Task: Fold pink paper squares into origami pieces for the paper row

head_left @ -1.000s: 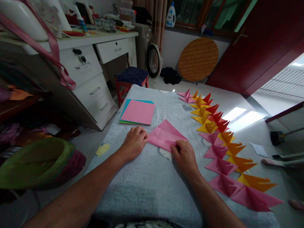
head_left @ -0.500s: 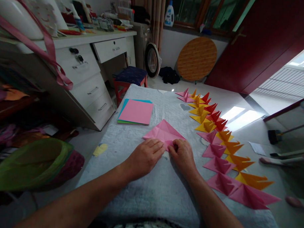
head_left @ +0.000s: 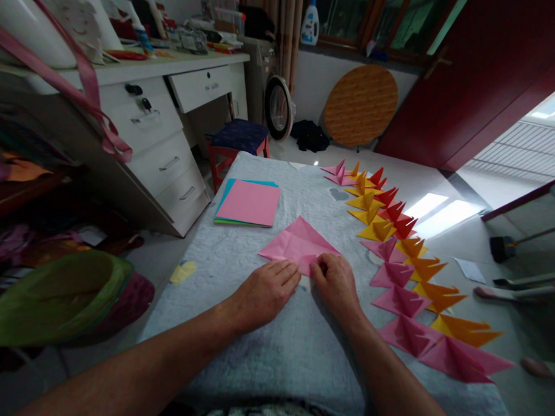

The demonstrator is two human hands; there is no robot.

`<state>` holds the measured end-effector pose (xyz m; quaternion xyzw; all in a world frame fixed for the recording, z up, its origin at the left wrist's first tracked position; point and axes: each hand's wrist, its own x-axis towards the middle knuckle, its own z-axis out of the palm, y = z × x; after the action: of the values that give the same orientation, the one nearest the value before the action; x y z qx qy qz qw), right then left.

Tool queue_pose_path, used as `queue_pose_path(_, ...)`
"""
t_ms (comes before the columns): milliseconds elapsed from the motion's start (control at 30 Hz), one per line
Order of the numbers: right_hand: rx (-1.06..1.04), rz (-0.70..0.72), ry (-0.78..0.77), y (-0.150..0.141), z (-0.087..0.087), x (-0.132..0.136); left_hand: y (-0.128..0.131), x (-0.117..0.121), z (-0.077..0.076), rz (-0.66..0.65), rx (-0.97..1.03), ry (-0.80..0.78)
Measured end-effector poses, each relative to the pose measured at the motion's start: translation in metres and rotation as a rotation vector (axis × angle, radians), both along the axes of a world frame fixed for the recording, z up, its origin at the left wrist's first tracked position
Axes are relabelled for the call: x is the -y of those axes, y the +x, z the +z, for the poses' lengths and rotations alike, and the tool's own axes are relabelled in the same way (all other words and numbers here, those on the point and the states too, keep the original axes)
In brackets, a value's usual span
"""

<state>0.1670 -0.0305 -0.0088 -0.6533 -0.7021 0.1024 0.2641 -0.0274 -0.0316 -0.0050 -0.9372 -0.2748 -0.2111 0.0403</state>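
A pink sheet folded into a triangle (head_left: pixel 298 241) lies on the grey quilted table cover (head_left: pixel 263 347). My left hand (head_left: pixel 265 291) rests flat on the sheet's near edge, fingers stretched out and pressing it down. My right hand (head_left: pixel 335 283) sits just right of it, fingers curled and pinching the sheet's near corner. A stack of square papers with pink on top (head_left: pixel 249 203) lies beyond my left hand.
A curved row of several folded pink, yellow, orange and red paper pieces (head_left: pixel 396 261) runs along the table's right side. A white desk with drawers (head_left: pixel 171 125) stands at the left, a red stool (head_left: pixel 236 143) behind the table, and a green-lined bin (head_left: pixel 56 297) at lower left.
My left hand slid from the sheet's left corner to its near edge beside my right hand, and now lies flat. The right hand has stayed at the near corner.
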Motion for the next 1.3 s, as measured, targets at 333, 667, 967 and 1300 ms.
queue_pose_path(333,0.014,-0.028,-0.007,-0.002,0.000,0.000,0.000,0.000,-0.002,0.013,-0.017,-0.038)
queue_pose_path(667,0.054,-0.059,0.000,0.006,-0.005,0.002,0.000,0.000,0.005,0.000,-0.034,-0.082)
queue_pose_path(967,0.043,-0.075,-0.015,0.004,-0.001,0.001,-0.001,-0.001,-0.002,0.008,0.001,-0.054)
queue_pose_path(1300,0.068,-0.089,-0.008,0.004,-0.002,0.000,-0.002,-0.001,-0.004,0.032,-0.025,-0.107)
